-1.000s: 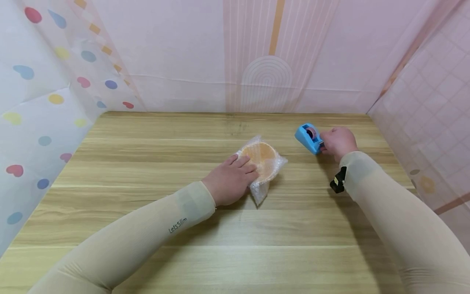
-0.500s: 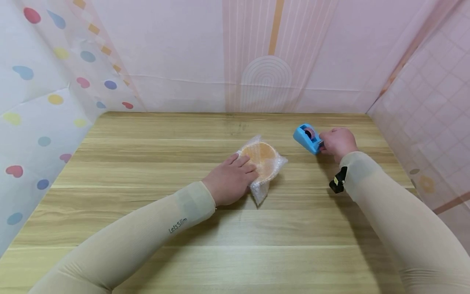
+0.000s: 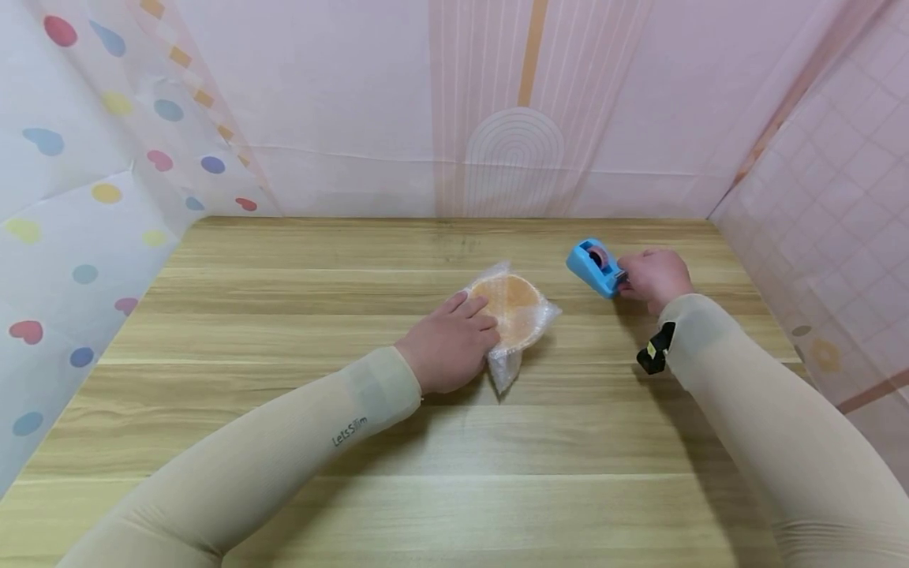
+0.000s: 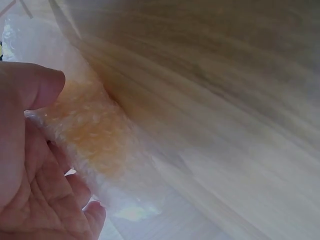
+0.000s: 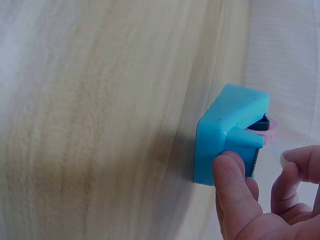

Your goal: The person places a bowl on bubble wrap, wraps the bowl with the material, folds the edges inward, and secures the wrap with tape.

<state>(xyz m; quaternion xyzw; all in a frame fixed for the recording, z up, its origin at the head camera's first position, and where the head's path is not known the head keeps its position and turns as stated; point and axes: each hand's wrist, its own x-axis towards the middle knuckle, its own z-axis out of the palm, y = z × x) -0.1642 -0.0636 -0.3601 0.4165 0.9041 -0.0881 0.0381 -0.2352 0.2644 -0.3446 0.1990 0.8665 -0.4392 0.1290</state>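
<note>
A round orange thing with a raised rim, wrapped in bubble wrap (image 3: 521, 315), lies mid-table. My left hand (image 3: 454, 343) grips its left side, fingers over the top. In the left wrist view the thumb (image 4: 45, 85) presses on the wrap. Farther right stands a blue tape dispenser (image 3: 592, 268) with a pinkish tape roll (image 5: 270, 129) in it. At its cutter end, my right hand (image 3: 656, 276) holds the front with thumb and a finger. The right wrist view shows the thumb below the serrated cutter (image 5: 256, 162) and the other fingers curled; no pulled strip of tape shows.
The wood-grain table (image 3: 319, 268) meets a pink patterned backdrop (image 3: 341, 102) at its far edge. Patterned sheets also stand along the left and right sides. A small black device (image 3: 656, 349) sits at the right wrist.
The dispenser has shifted very slightly left while the right hand stays nearly still. The left hand and the wrapped thing have moved a little to the right.
</note>
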